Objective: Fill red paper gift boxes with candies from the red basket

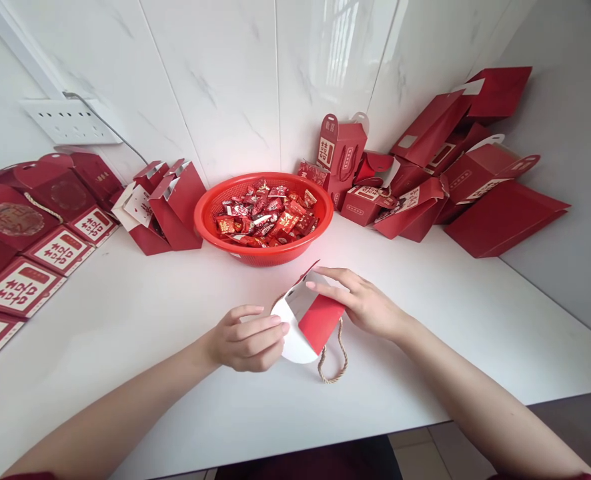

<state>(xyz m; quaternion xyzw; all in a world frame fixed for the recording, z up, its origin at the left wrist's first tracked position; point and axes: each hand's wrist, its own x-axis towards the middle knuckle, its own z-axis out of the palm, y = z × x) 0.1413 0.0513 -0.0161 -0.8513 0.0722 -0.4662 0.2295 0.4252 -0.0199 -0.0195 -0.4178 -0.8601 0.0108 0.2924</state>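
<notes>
Between my hands, over the white table, is a small red gift box [321,321] with its top open and a white inner side showing. A twisted rope handle [344,353] hangs from its near side. My left hand [251,338] pinches the rounded white flap at the box's left. My right hand [359,300] grips the box's right side, with two fingers reaching over its open top. Beyond the hands stands a red plastic basket [263,257] holding many red-wrapped candies [270,217]. The inside of the box is only partly visible.
Red boxes with gold characters [20,287] line the left edge. Two open red bags [175,213] stand left of the basket. More red boxes [343,153] and a leaning pile of red cartons [475,173] sit at the back right. A wall socket [73,121] has a cable.
</notes>
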